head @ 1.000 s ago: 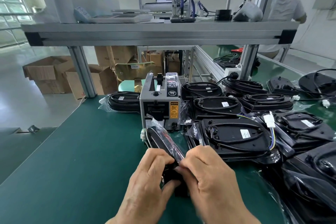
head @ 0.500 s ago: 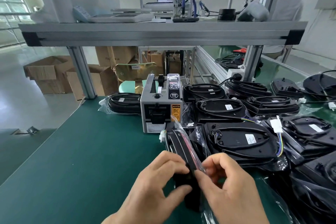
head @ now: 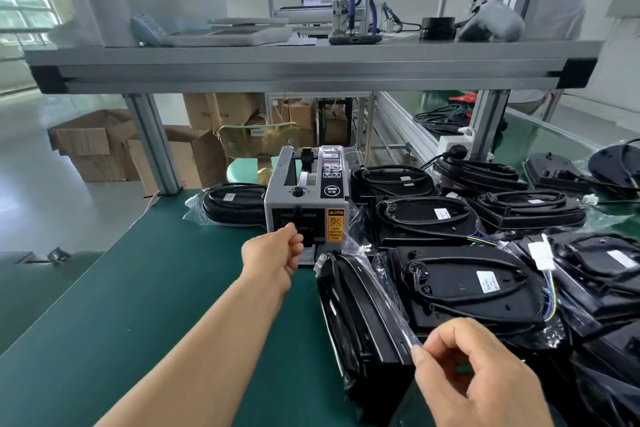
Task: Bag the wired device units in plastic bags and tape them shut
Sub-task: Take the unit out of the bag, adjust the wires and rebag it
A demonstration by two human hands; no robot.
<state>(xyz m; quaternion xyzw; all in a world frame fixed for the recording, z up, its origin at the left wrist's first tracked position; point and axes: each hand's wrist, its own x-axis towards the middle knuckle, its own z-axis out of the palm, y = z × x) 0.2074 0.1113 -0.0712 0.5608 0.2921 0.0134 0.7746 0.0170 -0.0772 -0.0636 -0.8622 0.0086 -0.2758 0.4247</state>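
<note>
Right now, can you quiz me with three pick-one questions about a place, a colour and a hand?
1. Where is the left hand? A) at the tape dispenser's front B) on the top shelf C) on a cardboard box
2. What colour is the table mat? A) red B) green C) yellow
3. What is the right hand doing? A) lying flat B) pinching the plastic bag C) holding scissors
Answers: 1 A, it's at the slot; 2 B, it looks green; 3 B, it pinches the flap.
</note>
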